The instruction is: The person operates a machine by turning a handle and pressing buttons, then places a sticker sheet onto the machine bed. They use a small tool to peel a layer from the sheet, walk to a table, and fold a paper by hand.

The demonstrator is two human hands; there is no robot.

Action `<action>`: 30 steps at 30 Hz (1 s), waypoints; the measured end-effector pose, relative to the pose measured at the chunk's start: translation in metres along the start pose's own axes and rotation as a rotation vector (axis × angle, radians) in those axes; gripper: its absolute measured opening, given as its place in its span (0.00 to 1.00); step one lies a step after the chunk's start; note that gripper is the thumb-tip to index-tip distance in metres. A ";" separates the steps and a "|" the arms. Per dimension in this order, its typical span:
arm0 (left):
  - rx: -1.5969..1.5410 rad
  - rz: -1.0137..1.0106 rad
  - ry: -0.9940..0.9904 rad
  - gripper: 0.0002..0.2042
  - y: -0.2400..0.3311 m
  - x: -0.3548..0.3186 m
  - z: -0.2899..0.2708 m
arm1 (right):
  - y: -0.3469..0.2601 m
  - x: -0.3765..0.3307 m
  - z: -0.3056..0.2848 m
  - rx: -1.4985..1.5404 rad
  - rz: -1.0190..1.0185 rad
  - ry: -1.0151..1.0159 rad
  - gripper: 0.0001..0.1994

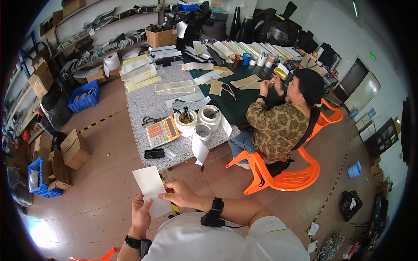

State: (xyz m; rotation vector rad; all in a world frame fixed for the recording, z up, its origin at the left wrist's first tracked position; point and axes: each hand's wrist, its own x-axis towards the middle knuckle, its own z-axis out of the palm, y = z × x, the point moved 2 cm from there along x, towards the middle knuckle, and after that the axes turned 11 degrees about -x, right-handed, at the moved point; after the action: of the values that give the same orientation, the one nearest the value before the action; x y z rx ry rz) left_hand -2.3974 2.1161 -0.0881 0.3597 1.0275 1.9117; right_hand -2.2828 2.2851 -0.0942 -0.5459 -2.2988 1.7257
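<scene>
Over the floor in front of my body I hold a pale, off-white rectangular sheet (149, 179). It looks like paper or thin card, with a crease or overlapping edge across it. My left hand (141, 212) pinches its lower left side, thumb on top. At the right edge, my right hand (181, 194) has its thumb and fingers closed on the sheet. The lower part of the sheet hangs below the hands. I cannot tell whether it is one folded piece or two.
A speckled table (139, 104) ahead carries a calculator (163, 132), scissors (152, 121), white tape rolls (210, 116) and stacked strips (141, 71). At right, a person (278, 113) sits on an orange chair (287, 174), hands raised. Blue crates (84, 96) and cardboard boxes (75, 149) stand at left.
</scene>
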 end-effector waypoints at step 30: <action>-0.052 -0.024 0.091 0.11 -0.001 0.002 -0.006 | -0.006 0.000 -0.001 0.054 0.001 -0.087 0.18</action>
State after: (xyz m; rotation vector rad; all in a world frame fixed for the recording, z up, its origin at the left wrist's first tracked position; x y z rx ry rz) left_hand -2.4017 2.1153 -0.0931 0.2314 1.0339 1.9441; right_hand -2.2832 2.2847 -0.0883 -0.4710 -2.3025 1.8404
